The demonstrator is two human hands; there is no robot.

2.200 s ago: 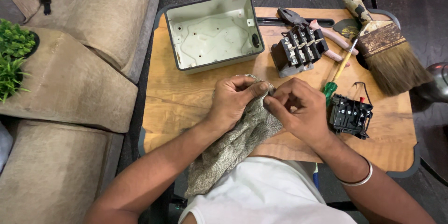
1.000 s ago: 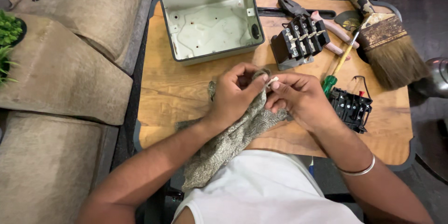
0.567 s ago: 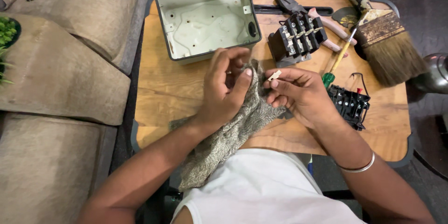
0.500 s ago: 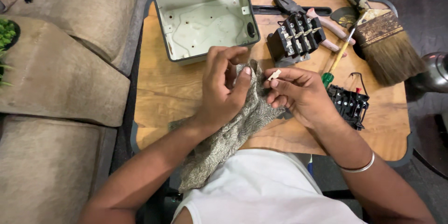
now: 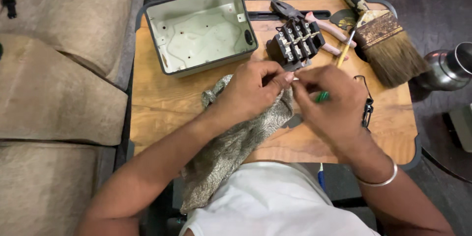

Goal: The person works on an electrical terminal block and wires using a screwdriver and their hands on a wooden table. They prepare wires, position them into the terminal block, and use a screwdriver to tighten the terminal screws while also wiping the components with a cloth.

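Left hand (image 5: 253, 88) bunches grey knitted cloth (image 5: 231, 142) around a hidden small part, right hand (image 5: 329, 103) pinching opposite, steadying it for wiping.

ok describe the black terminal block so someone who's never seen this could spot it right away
On the wooden tray table, look along the far edge, just right of the open grey metal box. The black terminal block sits there, tilted, in front of the pink-handled pliers. Its rows of shiny screws set it apart from the paintbrush further right.
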